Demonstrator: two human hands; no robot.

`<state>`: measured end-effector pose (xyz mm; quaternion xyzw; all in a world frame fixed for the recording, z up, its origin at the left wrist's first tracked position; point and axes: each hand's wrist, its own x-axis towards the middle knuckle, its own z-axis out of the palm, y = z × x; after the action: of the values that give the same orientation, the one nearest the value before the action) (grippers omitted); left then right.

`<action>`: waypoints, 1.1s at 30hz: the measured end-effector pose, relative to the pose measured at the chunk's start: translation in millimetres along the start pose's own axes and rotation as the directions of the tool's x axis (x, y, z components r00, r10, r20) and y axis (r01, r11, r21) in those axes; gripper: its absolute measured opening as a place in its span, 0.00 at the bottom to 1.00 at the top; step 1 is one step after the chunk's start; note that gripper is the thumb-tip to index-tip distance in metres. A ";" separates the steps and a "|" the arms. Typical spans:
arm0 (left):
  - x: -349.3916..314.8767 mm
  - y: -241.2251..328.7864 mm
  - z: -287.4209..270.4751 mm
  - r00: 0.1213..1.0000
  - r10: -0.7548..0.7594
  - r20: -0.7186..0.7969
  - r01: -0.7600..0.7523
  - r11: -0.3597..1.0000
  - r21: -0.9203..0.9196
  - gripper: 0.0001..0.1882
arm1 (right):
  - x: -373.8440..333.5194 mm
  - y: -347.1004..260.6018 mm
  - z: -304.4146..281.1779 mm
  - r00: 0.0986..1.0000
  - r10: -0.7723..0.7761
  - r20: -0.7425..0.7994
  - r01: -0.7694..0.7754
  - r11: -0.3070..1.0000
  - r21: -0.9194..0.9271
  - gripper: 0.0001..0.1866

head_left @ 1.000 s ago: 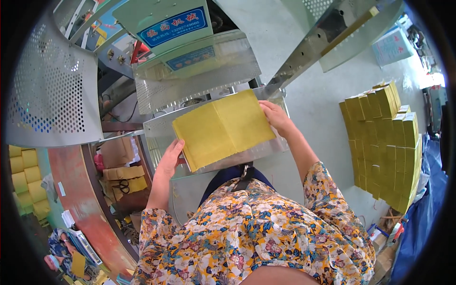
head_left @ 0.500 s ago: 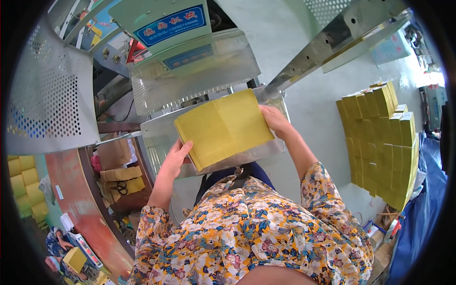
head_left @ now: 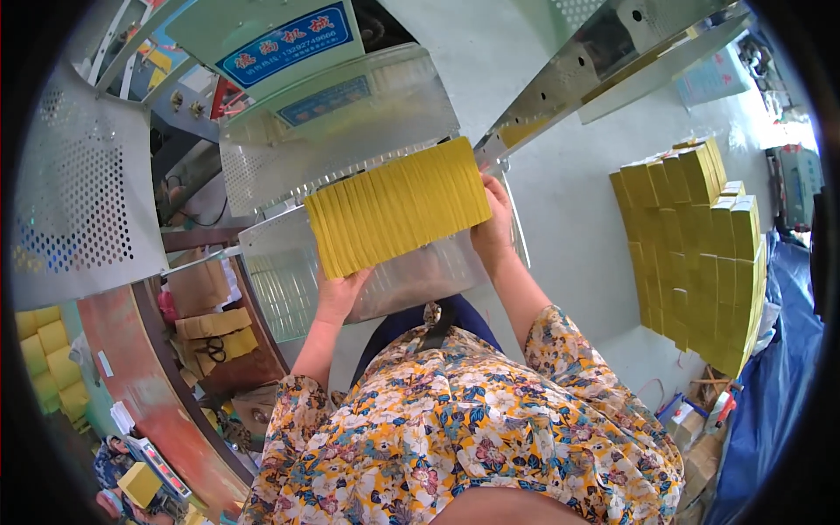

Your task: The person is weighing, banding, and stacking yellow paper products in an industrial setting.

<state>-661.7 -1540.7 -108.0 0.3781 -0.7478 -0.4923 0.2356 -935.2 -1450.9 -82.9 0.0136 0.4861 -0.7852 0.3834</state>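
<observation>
Head view, left fingers (head_left: 360, 276) and right fingers (head_left: 496, 194) gripping yellow stack (head_left: 398, 206); tray (head_left: 297, 276) beneath, guard (head_left: 376, 122) beyond, piled bundles (head_left: 696, 254) rightward

Could pass freely right of the right hand (head_left: 496, 219), over the floor (head_left: 564, 192), as far as the yellow stack (head_left: 687, 262). Blocked beyond the bundle (head_left: 398, 206) by the see-through cover (head_left: 350, 122), and at upper right by the slanting beam (head_left: 595, 74). Hemmed in on the left by the perforated panel (head_left: 79, 192) and red table (head_left: 149, 372). Open between bundle and shirt (head_left: 464, 411), above the plate (head_left: 429, 284), flanked by both forearms (head_left: 516, 284)
</observation>
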 end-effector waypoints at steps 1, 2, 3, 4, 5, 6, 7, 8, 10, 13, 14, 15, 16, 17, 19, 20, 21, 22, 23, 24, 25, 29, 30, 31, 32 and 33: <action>2.2 0.1 -0.7 1.000 -0.009 -0.004 0.009 1.000 -0.025 0.23 | 3.7 2.0 0.8 0.998 -0.025 -0.062 0.027 0.999 0.025 0.10; 2.9 0.8 -1.1 1.000 -0.008 -0.001 0.008 1.000 -0.024 0.23 | 5.6 3.3 0.4 0.998 -0.025 -0.064 0.027 0.999 0.027 0.10; 2.7 1.1 -1.8 0.999 0.035 -0.008 -0.035 0.999 0.039 0.22 | 6.8 4.7 0.2 0.994 -0.047 -0.095 0.050 0.998 0.029 0.07; 2.5 1.5 -2.2 0.997 0.079 -0.012 -0.078 0.992 0.102 0.21 | 8.1 5.9 -0.1 0.990 -0.068 -0.126 0.073 0.997 0.031 0.04; 1.7 2.1 -1.2 0.997 0.080 -0.007 -0.079 0.992 0.103 0.21 | 9.4 7.0 -0.7 0.989 -0.069 -0.130 0.074 0.997 0.032 0.04; 0.1 4.7 0.7 0.998 0.060 -0.023 -0.057 0.992 0.110 0.20 | 10.3 7.9 -0.1 0.986 -0.085 -0.145 0.093 0.994 0.050 0.03; -0.2 7.0 4.6 0.998 0.041 -0.038 -0.037 0.992 0.117 0.19 | 11.5 8.1 -0.1 0.982 -0.102 -0.160 0.114 0.991 0.066 0.02; 1.7 8.8 12.7 0.999 0.042 -0.034 -0.038 0.993 0.115 0.19 | 13.7 7.1 -0.8 0.981 -0.104 -0.164 0.117 0.991 0.066 0.02; 5.4 13.2 30.9 0.993 -0.069 -0.092 0.061 0.995 -0.083 0.18 | 17.2 3.7 2.4 0.962 -0.125 -0.243 0.142 0.988 0.056 0.03; 23.3 16.8 50.7 0.986 -0.005 -0.164 -0.001 0.999 -0.038 0.17 | 16.9 -16.3 5.4 0.959 -0.131 -0.250 0.141 0.990 0.024 0.03; 29.5 17.2 49.3 0.986 -0.007 -0.166 0.000 0.999 -0.043 0.17 | 15.7 -20.8 -3.5 0.960 -0.133 -0.248 0.142 0.990 0.019 0.03; 35.9 19.7 45.7 0.992 -0.051 -0.113 0.031 0.984 -0.176 0.21 | 13.0 -26.3 -16.0 0.941 -0.238 -0.242 0.192 0.961 -0.201 0.02; 40.8 19.1 41.4 0.995 -0.087 -0.057 0.066 0.951 -0.302 0.26 | 8.3 -32.2 -20.6 0.917 -0.338 -0.210 0.232 0.883 -0.409 0.03; 43.1 14.6 36.2 0.994 -0.086 -0.069 0.061 0.950 -0.305 0.26 | -4.2 -38.3 -26.9 0.920 -0.339 -0.197 0.236 0.881 -0.411 0.03; 41.7 -4.3 24.8 0.967 0.255 0.009 -0.237 0.881 0.409 0.41 | -42.2 -64.5 -8.9 0.833 -0.525 0.174 0.459 0.482 -0.746 0.07; 39.3 -11.6 25.2 0.969 0.249 -0.006 -0.223 0.881 0.418 0.41 | -53.8 -77.7 10.7 0.777 -0.469 0.421 0.597 0.334 -0.730 0.12; 36.0 -17.7 26.3 0.991 0.109 -0.073 -0.097 0.983 0.159 0.46 | -68.1 -91.4 35.0 0.676 -0.370 0.637 0.727 0.197 -0.658 0.17; 34.9 -20.1 27.5 0.995 -0.034 -0.093 0.022 0.992 -0.126 0.52 | -80.3 -107.3 69.2 0.584 -0.321 0.746 0.795 0.039 -0.606 0.22; 34.8 -19.2 27.0 0.995 -0.029 -0.098 0.016 0.992 -0.125 0.52 | -84.3 -115.8 97.6 0.487 -0.255 0.836 0.842 -0.119 -0.527 0.28; 36.9 -17.9 27.6 0.995 -0.008 -0.095 -0.006 0.990 -0.141 0.52 | -78.1 -114.2 109.7 0.479 -0.259 0.839 0.845 -0.124 -0.521 0.28; 38.8 -15.3 26.6 0.995 0.012 -0.094 -0.027 0.988 -0.155 0.52 | -70.5 -112.6 121.5 0.460 -0.186 0.868 0.840 -0.225 -0.494 0.31; 40.5 8.7 22.4 0.997 0.069 -0.032 -0.058 0.963 0.264 0.52 | -3.6 -74.3 98.0 0.613 0.092 0.785 0.712 -0.496 -0.497 0.37; 48.3 23.7 23.5 0.992 0.093 -0.089 -0.078 0.984 0.159 0.52 | 2.5 -79.5 101.8 0.600 0.089 0.795 0.716 -0.503 -0.484 0.37; 42.6 29.0 22.0 0.986 0.091 -0.139 -0.084 0.995 0.058 0.52 | -1.6 -77.9 103.9 0.594 0.103 0.798 0.722 -0.506 -0.472 0.38; 37.6 28.3 21.3 0.986 0.082 -0.145 -0.073 0.995 0.061 0.52 | -7.0 -76.6 107.2 0.589 0.117 0.800 0.726 -0.510 -0.461 0.39; 41.3 28.5 20.0 0.979 0.088 -0.185 -0.094 0.995 -0.026 0.52 | -20.5 -83.4 125.5 0.511 0.084 0.855 0.776 -0.473 -0.417 0.39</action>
<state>-710.6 -1555.9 -90.8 0.3832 -0.7308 -0.4570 0.3322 -927.9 -1516.5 54.1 -0.7040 0.6987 -0.1267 -0.0054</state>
